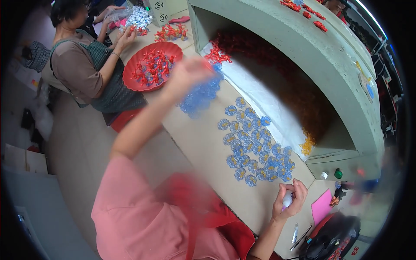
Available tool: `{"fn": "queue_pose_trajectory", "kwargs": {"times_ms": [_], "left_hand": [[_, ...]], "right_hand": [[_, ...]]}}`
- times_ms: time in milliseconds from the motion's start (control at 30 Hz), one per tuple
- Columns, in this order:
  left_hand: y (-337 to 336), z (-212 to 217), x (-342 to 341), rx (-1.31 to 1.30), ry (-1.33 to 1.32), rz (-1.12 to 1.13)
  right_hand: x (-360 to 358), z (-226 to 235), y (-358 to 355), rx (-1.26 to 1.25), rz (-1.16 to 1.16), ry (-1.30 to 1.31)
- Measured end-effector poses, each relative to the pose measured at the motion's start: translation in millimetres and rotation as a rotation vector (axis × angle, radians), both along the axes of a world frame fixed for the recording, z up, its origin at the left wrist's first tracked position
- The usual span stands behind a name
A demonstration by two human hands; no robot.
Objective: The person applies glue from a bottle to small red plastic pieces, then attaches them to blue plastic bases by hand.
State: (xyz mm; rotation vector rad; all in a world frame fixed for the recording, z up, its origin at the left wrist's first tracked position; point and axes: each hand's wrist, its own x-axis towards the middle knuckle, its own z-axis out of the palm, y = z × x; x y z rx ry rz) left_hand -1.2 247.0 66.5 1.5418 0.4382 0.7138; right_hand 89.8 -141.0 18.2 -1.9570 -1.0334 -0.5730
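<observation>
My left hand [193, 73] is stretched out over the far part of the table, close to a heap of red plastic pieces [218, 53] and above clear blue flower-shaped pieces [200, 97]. Motion smears its fingers, so what they hold, if anything, does not show. At the near right, my right hand [294, 198] is wrapped round a small white bottle [287, 199] with a purplish end. Just beyond it lie many translucent blue flower-shaped pieces with yellow centres [251, 145], spread flat on the table [195, 141].
A pale green open-fronted cabinet [277, 26] arches over white sheeting [255, 97], with red and yellow pieces inside. A red scalloped basin [130, 71] of red figures stands beside a co-worker [80, 60]. A pink sheet [321, 207], slim tools [295, 233] and a black object [331, 238] lie at right.
</observation>
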Motion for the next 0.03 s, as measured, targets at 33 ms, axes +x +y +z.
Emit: {"fn": "queue_pose_trajectory", "kwargs": {"times_ms": [33], "left_hand": [[28.2, 14.2, -6.1, 0.138, 0.01, 0.104]], "right_hand": [[-0.5, -2.0, -1.6, -0.034, 0.014, 0.012]]}}
